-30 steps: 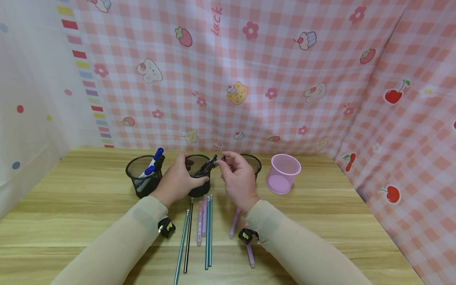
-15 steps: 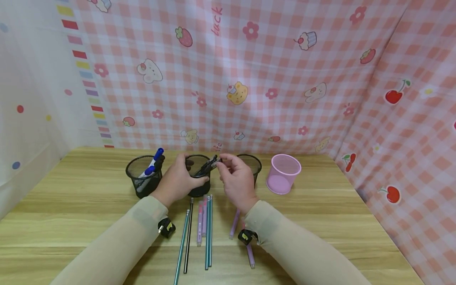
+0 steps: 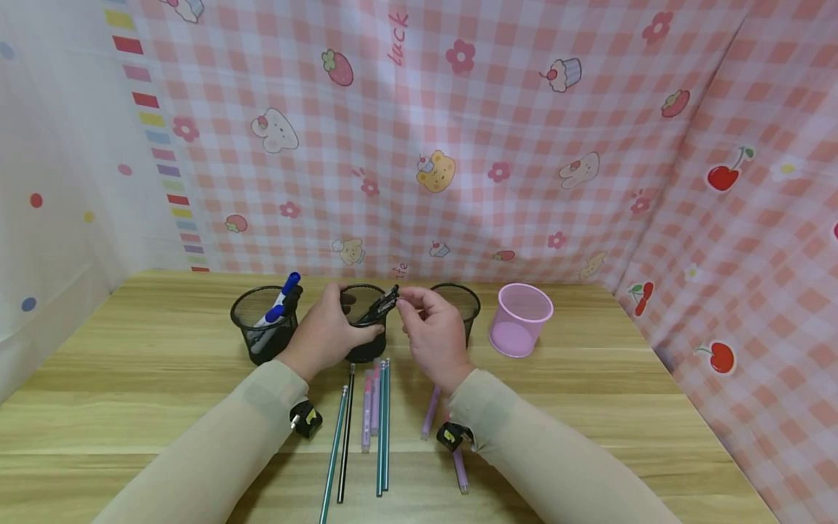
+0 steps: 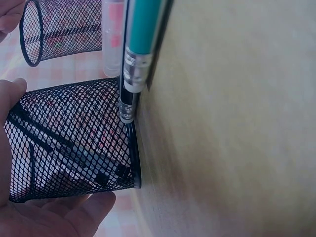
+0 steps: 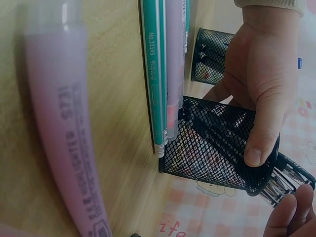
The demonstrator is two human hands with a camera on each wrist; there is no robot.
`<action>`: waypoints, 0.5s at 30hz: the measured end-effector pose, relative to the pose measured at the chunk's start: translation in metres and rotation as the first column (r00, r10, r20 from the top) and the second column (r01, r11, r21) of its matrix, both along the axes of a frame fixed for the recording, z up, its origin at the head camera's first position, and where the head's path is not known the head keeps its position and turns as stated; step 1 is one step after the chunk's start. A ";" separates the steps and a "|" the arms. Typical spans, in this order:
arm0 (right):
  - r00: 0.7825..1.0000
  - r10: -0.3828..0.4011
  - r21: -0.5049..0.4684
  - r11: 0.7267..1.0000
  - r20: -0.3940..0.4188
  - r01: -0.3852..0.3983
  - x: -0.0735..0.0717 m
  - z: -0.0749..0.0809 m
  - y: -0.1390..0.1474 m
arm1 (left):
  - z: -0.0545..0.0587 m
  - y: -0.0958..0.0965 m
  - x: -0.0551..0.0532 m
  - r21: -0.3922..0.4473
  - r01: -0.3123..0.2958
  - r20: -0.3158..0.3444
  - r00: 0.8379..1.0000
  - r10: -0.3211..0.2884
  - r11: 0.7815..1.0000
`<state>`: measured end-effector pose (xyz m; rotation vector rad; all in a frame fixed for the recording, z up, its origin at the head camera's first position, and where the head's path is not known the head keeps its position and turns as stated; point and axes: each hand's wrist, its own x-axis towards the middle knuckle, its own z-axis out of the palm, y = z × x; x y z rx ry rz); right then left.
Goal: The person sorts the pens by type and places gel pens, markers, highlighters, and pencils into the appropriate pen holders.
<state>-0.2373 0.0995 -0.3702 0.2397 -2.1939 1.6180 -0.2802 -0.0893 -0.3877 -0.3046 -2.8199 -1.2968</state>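
My left hand (image 3: 325,331) grips the black mesh pen cup (image 3: 368,351) around its side, thumb along the front near the rim. Several black pens (image 3: 381,306) lean in that cup, their ends sticking out past the right rim. At those ends my right hand (image 3: 437,336) pinches a pen between thumb and forefinger; the fingers partly hide it. Through the mesh in the left wrist view, the pens' lower parts slant across the cup (image 4: 74,133). The right wrist view shows the clipped pen ends (image 5: 284,181) beside the right fingertips.
To the left, another black mesh cup (image 3: 262,338) holds blue-capped markers (image 3: 275,313). Behind the right hand stands a third black cup (image 3: 466,298), then a pink cup (image 3: 517,338). Teal pencils (image 3: 380,437), a black pencil (image 3: 346,437) and purple highlighters (image 3: 366,422) lie in front.
My right hand has moved slightly left and down toward the cup, and the pen it pinches has slid in among the others. The left hand and cup stay put.
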 end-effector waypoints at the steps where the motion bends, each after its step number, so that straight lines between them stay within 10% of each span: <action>1: 1.000 -0.004 0.006 1.000 0.003 0.004 0.000 0.000 0.000 | 0.000 0.000 0.000 0.000 0.000 0.000 1.000 0.000 1.000; 15: 0.998 -0.033 0.111 0.993 0.052 0.027 0.002 -0.002 -0.002 | 0.000 0.001 0.000 0.006 0.000 0.004 1.000 0.000 1.000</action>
